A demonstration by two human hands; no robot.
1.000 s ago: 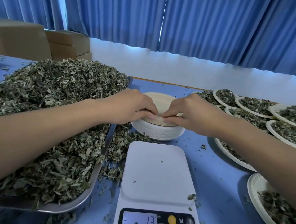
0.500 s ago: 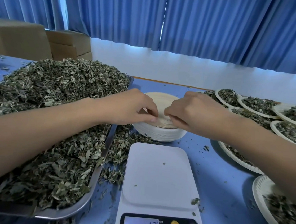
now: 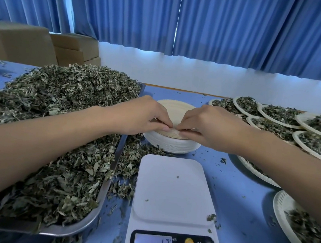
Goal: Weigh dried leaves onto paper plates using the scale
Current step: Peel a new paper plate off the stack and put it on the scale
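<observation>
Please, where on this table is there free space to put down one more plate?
The scale platform is nearly bare. Blue table shows between the scale and the filled plates at the right, and behind the stack of empty plates. Crowded: the leaf tray at left, with spilled leaves beside the scale.

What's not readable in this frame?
Head view only:
- near edge of plate stack: under fingers of left hand and right hand; how many plates pinched unclear.
- button labels on scale: too small, blurred.
- lower-right plate: cut by frame edge and right forearm.
</observation>
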